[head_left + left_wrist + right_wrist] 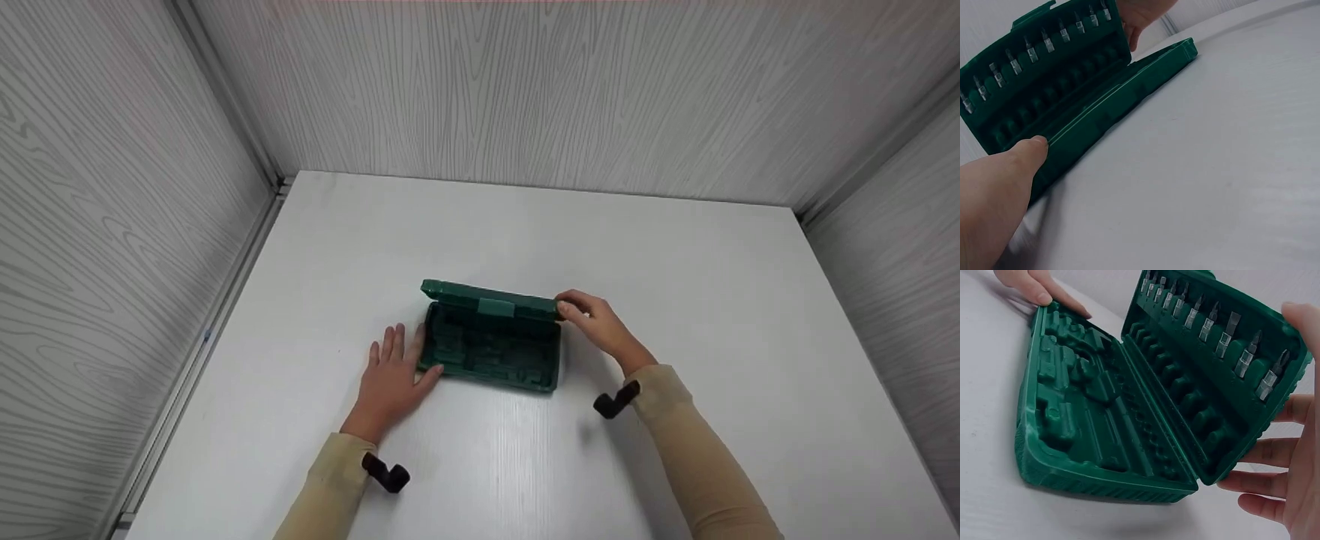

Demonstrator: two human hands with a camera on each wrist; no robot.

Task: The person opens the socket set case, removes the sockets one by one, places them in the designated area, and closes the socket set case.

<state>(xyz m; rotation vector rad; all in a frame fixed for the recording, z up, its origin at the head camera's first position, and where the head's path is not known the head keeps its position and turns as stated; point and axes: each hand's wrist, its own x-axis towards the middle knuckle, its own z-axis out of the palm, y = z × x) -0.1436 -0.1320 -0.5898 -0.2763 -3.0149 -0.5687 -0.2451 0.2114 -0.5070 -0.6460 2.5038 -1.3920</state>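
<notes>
A green plastic bit-set case (491,382) lies on the table with its lid (454,292) tilted partly up on the far-side hinge. A row of screwdriver bits (1246,363) sits inside the lid. Moulded hollows in the case's base hold nothing in the right wrist view. My left hand (390,384) rests at the base's left end, fingers straight and spread, thumb touching the front corner rim. With thumb and fingers, my right hand (602,324) holds the lid's right end; in the right wrist view its fingers (1266,453) lie behind the lid.
The white table (360,240) extends around the case on every side. Wood-grain panels stand behind it (487,90), at the left and at the right. A black wrist camera (386,474) sticks out from the left sleeve, another (616,400) from the right.
</notes>
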